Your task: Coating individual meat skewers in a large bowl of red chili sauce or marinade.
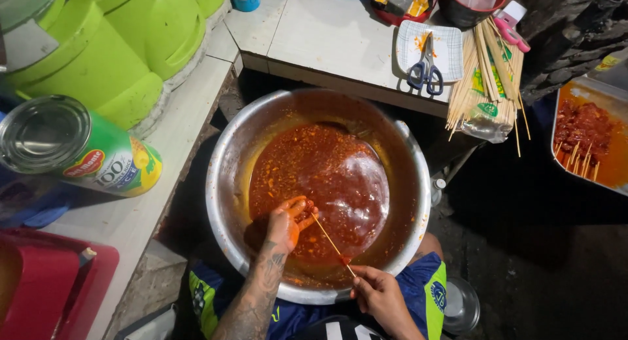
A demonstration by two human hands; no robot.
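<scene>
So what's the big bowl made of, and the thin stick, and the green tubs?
The bowl looks like shiny metal, probably steel: silvery rim with bright glints. The stick, held by the right hand while the left hand works at its far end in the red sauce, looks like pale bamboo or wood. The tubs look like smooth moulded plastic, evenly bright green.

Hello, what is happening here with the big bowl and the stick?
A seated person works over a large metal bowl of red marinade. The left hand reaches into the sauce, fingers coated orange, at one end of a thin bamboo skewer. The right hand pinches the other end near the bowl's rim. More skewers and scissors lie on the counter, and a tray at right holds pieces already on sticks.
</scene>
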